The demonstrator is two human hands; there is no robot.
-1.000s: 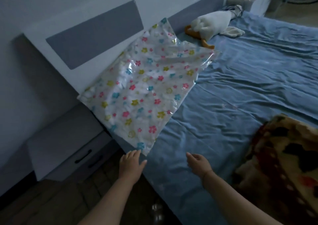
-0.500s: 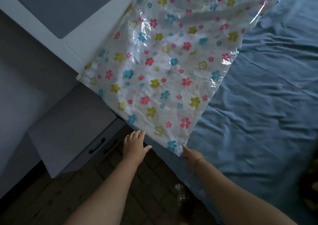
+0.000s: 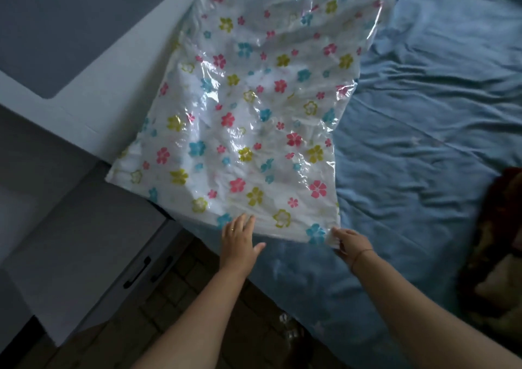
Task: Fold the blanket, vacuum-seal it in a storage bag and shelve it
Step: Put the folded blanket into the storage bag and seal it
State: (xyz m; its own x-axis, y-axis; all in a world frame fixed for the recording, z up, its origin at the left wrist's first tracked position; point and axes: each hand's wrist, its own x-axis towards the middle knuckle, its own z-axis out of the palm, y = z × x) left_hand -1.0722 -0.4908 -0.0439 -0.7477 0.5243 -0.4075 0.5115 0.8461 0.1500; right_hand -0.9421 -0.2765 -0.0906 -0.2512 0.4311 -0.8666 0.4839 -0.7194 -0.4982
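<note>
Storage bag [image 3: 248,114] of glossy, crinkled clear plastic, printed with pink, blue and yellow flowers, lies spread over the near left corner of the bed [image 3: 423,142]. Its far left side leans up against the smooth white and grey headboard [image 3: 127,80], and its left edge overhangs the bed's side. The left hand [image 3: 237,241] has straight, spread fingers, with the fingertips on the bag's near edge. The right hand [image 3: 350,244] pinches the bag's near right corner with curled fingers. A wrinkled blue sheet covers the bed, with open room to the right of the bag. The plush, dark patterned blanket [image 3: 497,255] sits bunched at the bed's right edge, well apart from the bag. A boxy grey nightstand [image 3: 84,241] stands just beside the bed.
</note>
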